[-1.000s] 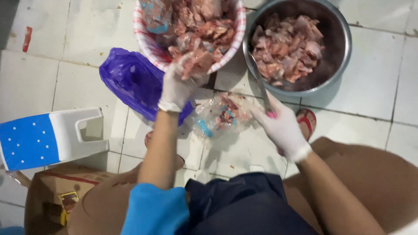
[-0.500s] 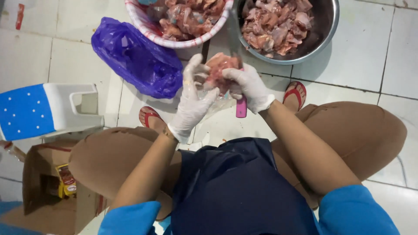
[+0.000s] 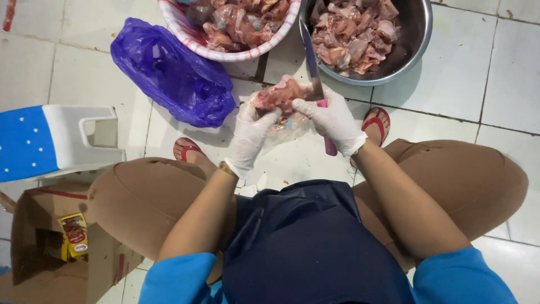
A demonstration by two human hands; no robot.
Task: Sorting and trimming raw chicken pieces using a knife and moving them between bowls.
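Observation:
Both my hands wear white gloves. My left hand [image 3: 250,132] grips a piece of raw meat [image 3: 279,94] from below. My right hand [image 3: 333,119] holds a knife with a pink handle [image 3: 329,143], its blade [image 3: 310,63] pointing up and away against the meat. A clear plastic bag [image 3: 284,126] lies on the tiled floor under my hands. Further off stand a red-and-white basin [image 3: 225,53] with bagged meat pieces and a steel bowl [image 3: 413,48] with cut raw meat.
A crumpled purple plastic bag [image 3: 174,76] lies on the floor at the left. A blue-and-white plastic stool [image 3: 53,141] stands at the far left, with an open cardboard box [image 3: 34,236] below it. My knees and red sandals [image 3: 378,121] flank the working spot.
My left hand took a meat piece from the basin and brought it down in front of me. My right hand came in with the knife, and the blade now rests against the meat.

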